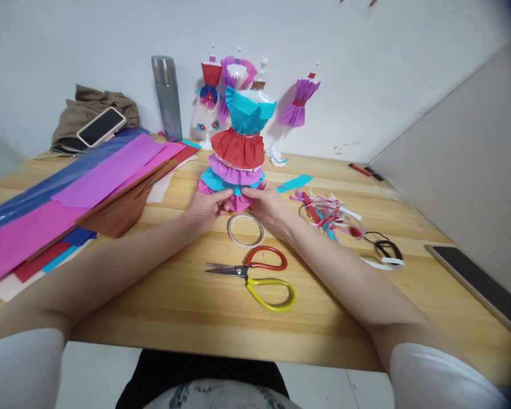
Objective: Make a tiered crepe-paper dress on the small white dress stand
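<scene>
A small dress form wears a layered crepe-paper dress (238, 150) with a blue top and red, purple, blue and pink ruffles. At its left side, my left hand (213, 209) pinches the lowest ruffles, with the thumb on the blue layer. Opposite it, my right hand (266, 201) grips the right side of the same hem. Just below the hem lies a roll of narrow tape (246, 230). Scissors (249, 272) with one red and one yellow handle rest nearer to me, blades slightly apart and pointing left.
Coloured paper sheets (106, 176) spread over the left side. A steel flask (167, 96), a phone (102, 126) and other dressed forms (298, 102) stand or lie toward the wall. Right of my arm are paper scraps (327, 213), a black cord (385, 247) and a dark-screened device (479, 284).
</scene>
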The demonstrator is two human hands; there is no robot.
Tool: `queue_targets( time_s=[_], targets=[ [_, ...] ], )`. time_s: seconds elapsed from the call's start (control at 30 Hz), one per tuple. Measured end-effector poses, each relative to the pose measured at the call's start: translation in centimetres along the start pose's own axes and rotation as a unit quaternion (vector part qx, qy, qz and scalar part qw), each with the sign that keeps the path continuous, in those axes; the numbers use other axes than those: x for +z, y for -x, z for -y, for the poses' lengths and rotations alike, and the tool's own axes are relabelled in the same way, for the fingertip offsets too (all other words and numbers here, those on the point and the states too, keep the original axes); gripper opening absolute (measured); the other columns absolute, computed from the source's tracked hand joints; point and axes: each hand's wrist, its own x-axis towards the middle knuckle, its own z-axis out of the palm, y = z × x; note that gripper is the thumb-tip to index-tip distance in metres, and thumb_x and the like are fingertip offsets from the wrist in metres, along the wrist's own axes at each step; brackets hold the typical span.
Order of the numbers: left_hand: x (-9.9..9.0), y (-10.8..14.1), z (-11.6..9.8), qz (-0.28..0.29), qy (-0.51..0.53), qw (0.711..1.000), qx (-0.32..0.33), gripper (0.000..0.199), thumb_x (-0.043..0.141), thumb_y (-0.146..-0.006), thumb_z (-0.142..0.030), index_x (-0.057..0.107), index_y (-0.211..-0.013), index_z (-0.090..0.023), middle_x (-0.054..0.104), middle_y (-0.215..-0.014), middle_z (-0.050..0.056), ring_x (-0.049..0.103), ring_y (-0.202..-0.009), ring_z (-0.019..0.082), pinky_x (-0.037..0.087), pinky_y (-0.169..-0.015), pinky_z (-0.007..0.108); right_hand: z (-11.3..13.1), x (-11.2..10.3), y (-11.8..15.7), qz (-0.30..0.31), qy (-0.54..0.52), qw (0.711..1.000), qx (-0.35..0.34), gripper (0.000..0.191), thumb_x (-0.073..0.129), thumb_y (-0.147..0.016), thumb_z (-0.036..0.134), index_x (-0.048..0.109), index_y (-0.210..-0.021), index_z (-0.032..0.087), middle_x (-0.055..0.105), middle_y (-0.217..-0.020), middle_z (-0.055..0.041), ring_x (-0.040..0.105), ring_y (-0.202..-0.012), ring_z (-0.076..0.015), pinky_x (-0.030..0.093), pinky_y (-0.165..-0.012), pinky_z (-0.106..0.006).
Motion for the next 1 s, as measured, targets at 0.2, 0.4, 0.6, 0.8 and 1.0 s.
queue_targets(
  time_s=[0.2, 0.4, 0.6, 0.8, 1.0],
  targets=[
    [0.01, -0.06, -0.13, -0.015, -0.002, 1.0, -0.017, 0.019, 0.065, -0.08, -0.005, 0.055, -0.066, -0.014, 0.056, -0.049, -0.003, 0.051, -0.042, 0.006, 0.031, -0.039, 0.015, 0.24, 0.15, 0.07, 0.025, -0.004, 1.0, 0.002, 0.028, 0.091, -0.059, 0.034, 0.073, -0.076, 0.021, 0.074, -0.074, 0.0006, 0.067, -0.069, -0.0175, 0.056, -0.073, -0.034],
    [-0.32, -0.17, -0.06, 0.009, 0.002, 1.0, -0.021, 0.016, 0.072, -0.076, -0.007, 0.059, -0.069, -0.013, 0.06, -0.054, -0.003, 0.054, -0.045, 0.006, 0.035, -0.041, 0.016, -0.01, -0.02, -0.2, 0.016, -0.011, 1.0, -0.024, 0.03, 0.093, -0.057, 0.034, 0.07, -0.073, 0.023, 0.072, -0.07, 0.0043, 0.065, -0.066, -0.0147, 0.056, -0.074, -0.032],
    [-0.6, 0.03, -0.16, 0.033, 0.015, 0.998, -0.045, 0.024, 0.083, -0.072, -0.017, 0.059, -0.072, -0.014, 0.062, -0.057, -0.004, 0.058, -0.049, 0.006, 0.036, -0.042, 0.015, 0.44, -0.09, -0.17, -0.004, -0.012, 1.0, -0.006, 0.032, 0.093, -0.054, 0.033, 0.07, -0.074, 0.023, 0.073, -0.072, 0.0038, 0.067, -0.068, -0.0159, 0.057, -0.077, -0.033],
    [-0.4, -0.08, -0.34, -0.009, 0.027, 0.999, -0.04, 0.024, 0.077, -0.08, -0.021, 0.054, -0.08, -0.017, 0.063, -0.057, -0.004, 0.06, -0.045, 0.009, 0.039, -0.042, 0.017, 0.43, 0.04, -0.1, -0.019, -0.016, 1.0, -0.011, 0.031, 0.092, -0.053, 0.031, 0.07, -0.074, 0.023, 0.075, -0.074, 0.0042, 0.067, -0.067, -0.015, 0.056, -0.073, -0.031],
    [-0.52, 0.1, -0.35, -0.017, -0.013, 0.999, -0.038, 0.021, 0.077, -0.08, -0.017, 0.056, -0.076, -0.015, 0.063, -0.055, -0.003, 0.058, -0.043, 0.008, 0.033, -0.039, 0.015, 0.27, -0.32, -0.26, -0.011, -0.027, 1.0, -0.003, 0.029, 0.092, -0.055, 0.031, 0.072, -0.074, 0.023, 0.072, -0.067, 0.0045, 0.066, -0.065, -0.0165, 0.058, -0.081, -0.036]
  ],
)
